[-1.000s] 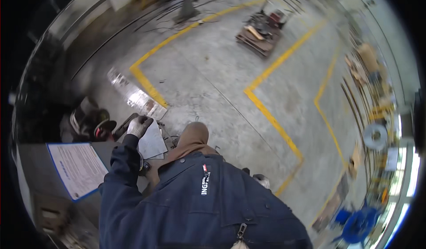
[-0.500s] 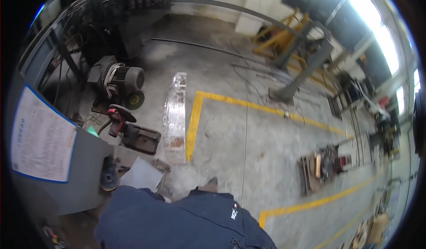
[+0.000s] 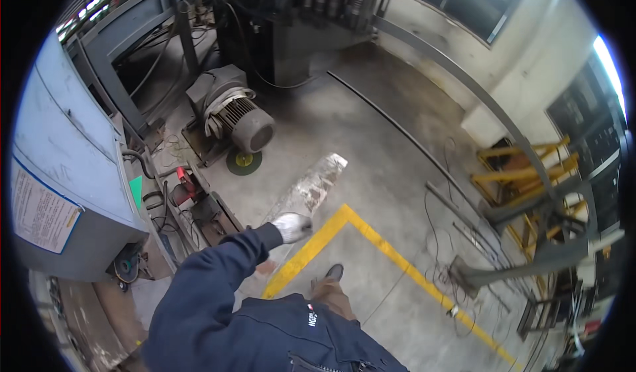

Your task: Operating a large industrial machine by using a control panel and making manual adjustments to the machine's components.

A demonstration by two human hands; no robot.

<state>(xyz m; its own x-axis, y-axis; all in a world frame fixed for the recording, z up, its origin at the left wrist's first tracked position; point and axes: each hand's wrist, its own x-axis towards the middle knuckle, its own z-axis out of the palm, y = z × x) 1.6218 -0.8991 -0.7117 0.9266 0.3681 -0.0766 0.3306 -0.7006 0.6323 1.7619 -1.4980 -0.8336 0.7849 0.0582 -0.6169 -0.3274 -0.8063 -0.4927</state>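
And here we have the left arm stretched forward, dark blue sleeve down to the wrist, with the left hand (image 3: 291,228) at the end of it in a pale work glove with darker fingers! Those fingers look partly curled, but from here I can't tell how far open they are, or whether they have hold of anything. The right hand is out of sight, so no word on its grip. Right beyond the glove, flat on the concrete floor (image 3: 397,266), lies the long shiny strip (image 3: 311,183), silvery and blotched with brown, partly hidden behind the hand; whether the two touch, I can't say. Just beside it runs the yellow floor line (image 3: 361,221), bending into a sharp corner close by the strip's far half, and a dark shoe (image 3: 336,272) is planted inside that corner. Look past the strip: a grey motor (image 3: 244,120) with cooling ribs, and a round green disc (image 3: 244,162) with a yellow middle next to it on the ground! Over on the left, a red tool (image 3: 186,181) sits among hoses and dark metal parts, near a pale blue-grey cabinet (image 3: 73,107) bearing a blue-edged printed sheet (image 3: 43,210). Away to the right, well apart from the hand, there's a yellow frame (image 3: 523,173) behind a heavy grey post (image 3: 530,272).
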